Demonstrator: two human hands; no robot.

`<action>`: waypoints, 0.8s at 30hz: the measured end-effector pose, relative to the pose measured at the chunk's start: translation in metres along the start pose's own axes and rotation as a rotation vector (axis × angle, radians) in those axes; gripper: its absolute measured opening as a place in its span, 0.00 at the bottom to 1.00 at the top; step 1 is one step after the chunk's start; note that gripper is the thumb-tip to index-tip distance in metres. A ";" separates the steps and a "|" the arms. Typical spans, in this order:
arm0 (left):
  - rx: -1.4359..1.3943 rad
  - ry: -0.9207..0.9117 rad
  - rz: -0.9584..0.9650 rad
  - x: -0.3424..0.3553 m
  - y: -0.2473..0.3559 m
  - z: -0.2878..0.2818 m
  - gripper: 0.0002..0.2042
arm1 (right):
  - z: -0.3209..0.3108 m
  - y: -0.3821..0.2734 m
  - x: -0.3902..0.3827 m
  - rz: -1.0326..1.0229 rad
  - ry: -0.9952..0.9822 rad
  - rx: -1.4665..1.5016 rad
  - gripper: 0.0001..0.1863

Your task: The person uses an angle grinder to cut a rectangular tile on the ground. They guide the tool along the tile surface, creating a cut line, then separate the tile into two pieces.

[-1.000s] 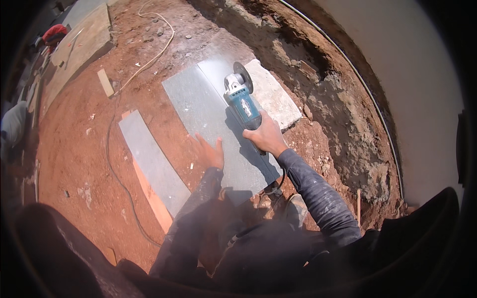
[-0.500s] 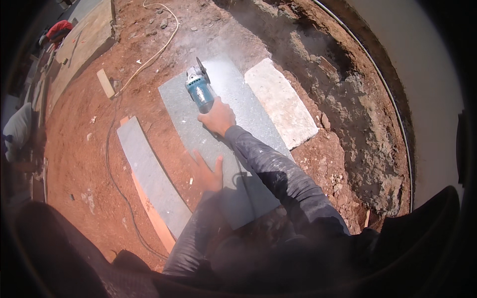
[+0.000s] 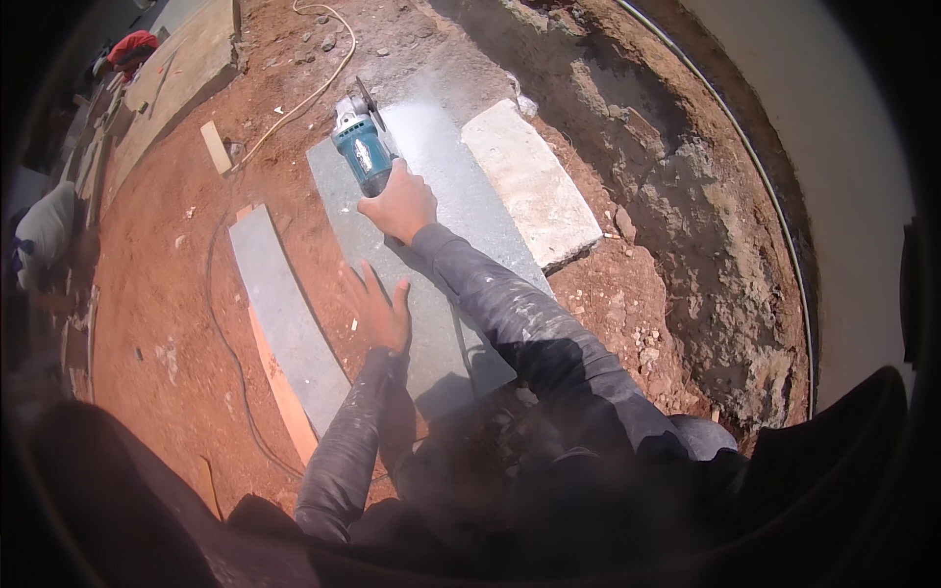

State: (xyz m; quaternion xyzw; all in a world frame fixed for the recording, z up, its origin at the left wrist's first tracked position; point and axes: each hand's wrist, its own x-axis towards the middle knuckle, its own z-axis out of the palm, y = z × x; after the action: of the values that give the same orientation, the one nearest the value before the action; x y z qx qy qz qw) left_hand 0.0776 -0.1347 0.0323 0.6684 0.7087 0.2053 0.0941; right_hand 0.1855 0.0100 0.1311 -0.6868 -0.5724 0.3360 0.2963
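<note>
Reddish earth (image 3: 176, 294) is overlaid by a large grey slab (image 3: 466, 196), flanked by a pale block (image 3: 534, 186) on its right and a narrower grey strip (image 3: 284, 304) on its left. Over the slab's far end, a teal grinder (image 3: 365, 155) is gripped by the right hand (image 3: 402, 203); the left hand (image 3: 380, 312) is splayed, empty, at the slab's left edge

The person's right hand (image 3: 402, 203) gripped a teal angle grinder (image 3: 365, 154) over the far end of a grey slab (image 3: 429, 294); the left hand (image 3: 382, 312) was splayed at the slab's left edge, a narrow grey strip (image 3: 282, 304) lying to the left and a whitish block (image 3: 529, 186) to the right
</note>
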 end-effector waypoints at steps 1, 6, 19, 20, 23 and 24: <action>-0.045 0.023 0.081 -0.015 0.005 -0.004 0.38 | -0.002 -0.005 -0.004 -0.008 0.008 0.010 0.36; -1.026 -0.649 -0.251 -0.156 0.045 -0.033 0.27 | -0.023 -0.038 -0.032 -0.065 -0.015 0.087 0.34; -0.603 0.084 -0.351 -0.124 -0.110 -0.173 0.12 | -0.087 -0.075 0.032 -0.376 0.175 -0.077 0.30; -0.557 0.226 -0.352 -0.113 -0.133 -0.186 0.12 | -0.093 -0.072 0.046 -0.423 0.159 -0.070 0.28; -0.402 0.389 -0.521 -0.125 -0.231 -0.228 0.13 | -0.118 -0.090 0.041 -0.420 0.054 0.069 0.24; -0.344 0.428 -0.598 -0.133 -0.250 -0.238 0.14 | -0.125 -0.093 0.038 -0.362 0.039 0.038 0.25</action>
State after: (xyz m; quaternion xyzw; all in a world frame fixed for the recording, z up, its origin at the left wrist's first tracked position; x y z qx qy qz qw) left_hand -0.2350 -0.3103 0.1233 0.3494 0.8308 0.4188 0.1105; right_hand 0.2357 0.0605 0.2752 -0.5731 -0.6744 0.2748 0.3759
